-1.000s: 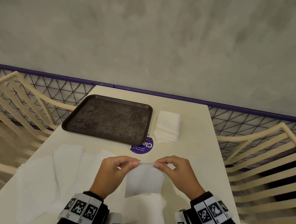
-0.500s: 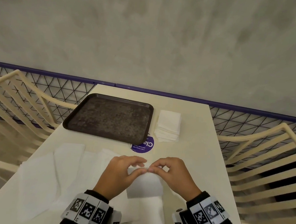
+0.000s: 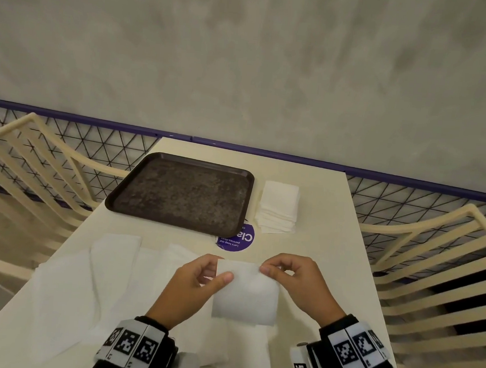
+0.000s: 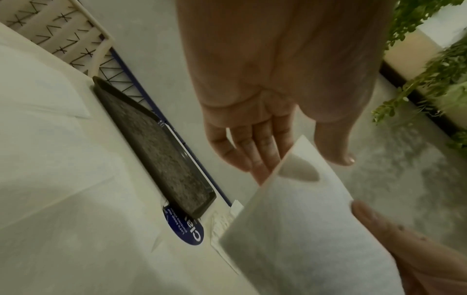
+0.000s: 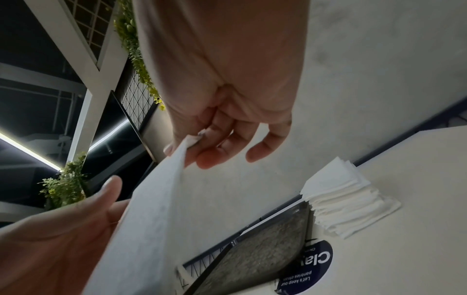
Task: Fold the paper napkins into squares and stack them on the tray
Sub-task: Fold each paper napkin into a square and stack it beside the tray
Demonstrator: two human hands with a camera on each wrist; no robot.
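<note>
Centre of the head view, far end of the table (image 3: 325,264): the tray (image 3: 183,192) sits there. Just right of it, the stack of folded napkins (image 3: 278,207), apart from the tray. Below the tray's lower right corner, a round sticker (image 3: 236,241), partly tucked under that corner. Lower left of the frame, unfolded napkins (image 3: 85,282) lie overlapping on the table. Lower centre, a folded napkin (image 3: 245,291) is up off the table between the left hand (image 3: 191,283) and right hand (image 3: 301,282), each pinching a top corner. Chairs flank both frame edges.
</note>
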